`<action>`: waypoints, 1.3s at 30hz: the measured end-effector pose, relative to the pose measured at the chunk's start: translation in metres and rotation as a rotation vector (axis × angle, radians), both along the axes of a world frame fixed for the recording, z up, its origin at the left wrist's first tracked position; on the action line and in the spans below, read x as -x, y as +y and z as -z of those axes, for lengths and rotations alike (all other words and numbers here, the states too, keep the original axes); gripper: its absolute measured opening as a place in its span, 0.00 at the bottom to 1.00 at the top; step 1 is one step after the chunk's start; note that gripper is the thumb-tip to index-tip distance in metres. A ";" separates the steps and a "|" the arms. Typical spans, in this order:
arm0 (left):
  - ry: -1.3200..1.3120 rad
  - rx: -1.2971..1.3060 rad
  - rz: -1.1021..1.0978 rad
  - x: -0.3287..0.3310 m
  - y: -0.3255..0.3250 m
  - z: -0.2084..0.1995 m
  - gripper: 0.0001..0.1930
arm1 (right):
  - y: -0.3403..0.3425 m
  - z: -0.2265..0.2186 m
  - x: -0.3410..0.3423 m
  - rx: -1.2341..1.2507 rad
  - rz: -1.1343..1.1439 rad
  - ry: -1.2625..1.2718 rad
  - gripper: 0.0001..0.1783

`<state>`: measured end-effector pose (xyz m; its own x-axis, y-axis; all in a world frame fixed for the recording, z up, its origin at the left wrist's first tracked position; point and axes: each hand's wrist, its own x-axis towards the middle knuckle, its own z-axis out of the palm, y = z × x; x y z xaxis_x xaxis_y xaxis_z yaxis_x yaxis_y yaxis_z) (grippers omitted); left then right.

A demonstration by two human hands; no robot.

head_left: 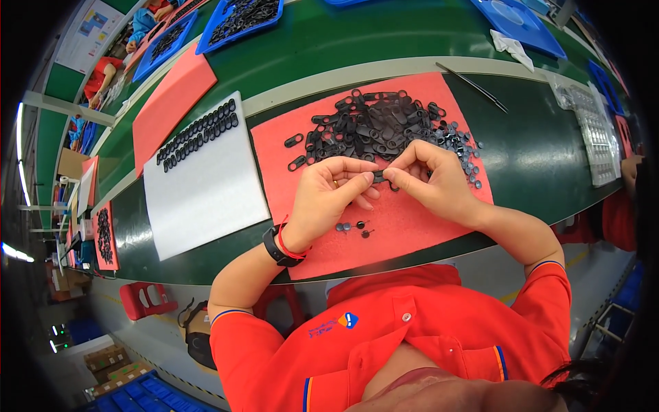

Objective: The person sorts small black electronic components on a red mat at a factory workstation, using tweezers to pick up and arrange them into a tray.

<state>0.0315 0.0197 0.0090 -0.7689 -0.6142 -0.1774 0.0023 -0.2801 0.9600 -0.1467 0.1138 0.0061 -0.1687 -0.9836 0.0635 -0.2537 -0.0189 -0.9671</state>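
Note:
My left hand [328, 193] and my right hand [439, 182] meet over a red foam mat [405, 237]. Thumbs and fingertips of both pinch one small black oval part [378, 176], partly covered by the fingers. Just beyond lies a heap of black oval parts [374, 127] with ring-like ends. To the heap's right are many small round grey discs [468, 154], close to my right hand. A few dark discs [353, 226] lie on the mat below my left hand. Left of the mat, a white foam sheet [206, 213] carries two rows of black oval parts [198, 139].
Tweezers [473, 88] lie at the mat's far right. A clear plastic tray [596, 144] is farther right. Beyond the pale ledge stand blue trays [203, 45] of black parts and a blue tray [522, 31] with white cloth [511, 48]. Other people work at far left and right.

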 end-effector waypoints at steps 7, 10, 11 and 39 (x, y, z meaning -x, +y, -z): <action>-0.001 -0.015 0.004 0.000 0.001 0.001 0.10 | -0.001 -0.001 -0.001 -0.002 -0.002 0.038 0.06; 0.013 -0.003 0.001 0.000 0.002 0.002 0.10 | -0.001 -0.002 -0.002 0.010 0.001 0.058 0.06; 0.013 0.000 0.001 0.001 0.002 0.002 0.10 | 0.000 -0.002 -0.002 0.015 0.000 0.065 0.06; -0.067 0.008 -0.007 -0.001 0.007 0.003 0.06 | 0.000 -0.003 -0.002 -0.021 -0.046 0.075 0.07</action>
